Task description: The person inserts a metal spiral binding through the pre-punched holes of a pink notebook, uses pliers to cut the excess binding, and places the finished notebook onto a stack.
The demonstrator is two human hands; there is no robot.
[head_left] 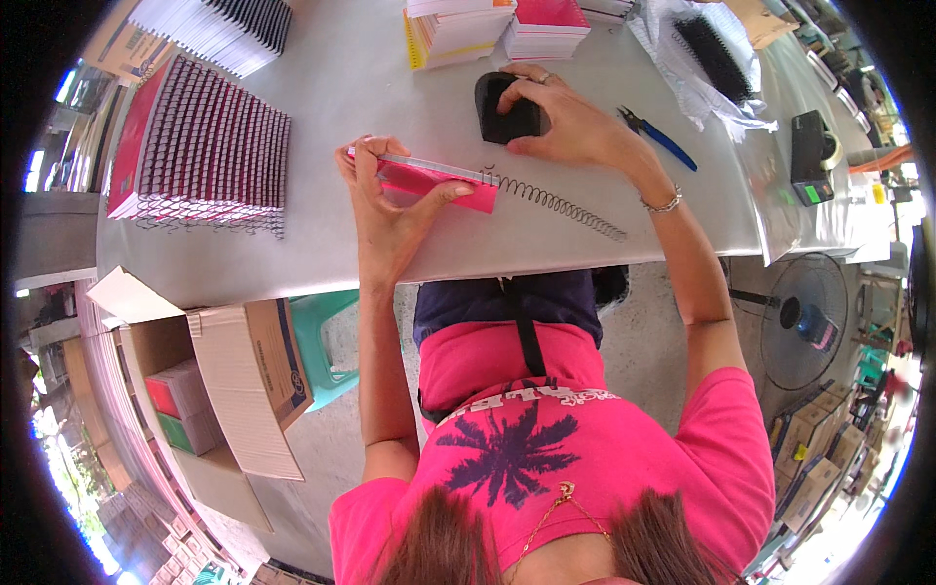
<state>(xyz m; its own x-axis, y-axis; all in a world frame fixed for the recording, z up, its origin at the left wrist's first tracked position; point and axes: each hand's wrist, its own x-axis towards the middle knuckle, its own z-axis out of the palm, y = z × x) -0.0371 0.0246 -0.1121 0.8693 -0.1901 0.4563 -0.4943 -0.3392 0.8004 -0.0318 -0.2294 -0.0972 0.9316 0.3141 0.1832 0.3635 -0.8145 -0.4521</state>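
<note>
My left hand point(388, 216) grips a small pink-covered notebook point(414, 178) above the near part of the table, thumb on the near side and fingers at its far left end. A dark spiral binding coil point(565, 207) is at the notebook's right end, and most of its length sticks out to the right. With thumb and fingers curved around it, my right hand point(577, 125) holds a black block point(495, 109) on the tabletop; the palm hides part of it. Blue-handled cutting pliers point(665, 144) lie to the right of that hand.
Spiral-bound notebooks point(210, 156) are stacked on the left of the grey table point(341, 83). Paper stacks point(463, 37) stand at the far side. Coils point(717, 58) lie in plastic wrap, far right. A tape dispenser point(807, 161) sits rightward. An open carton point(249, 375) and fan point(804, 317) flank me.
</note>
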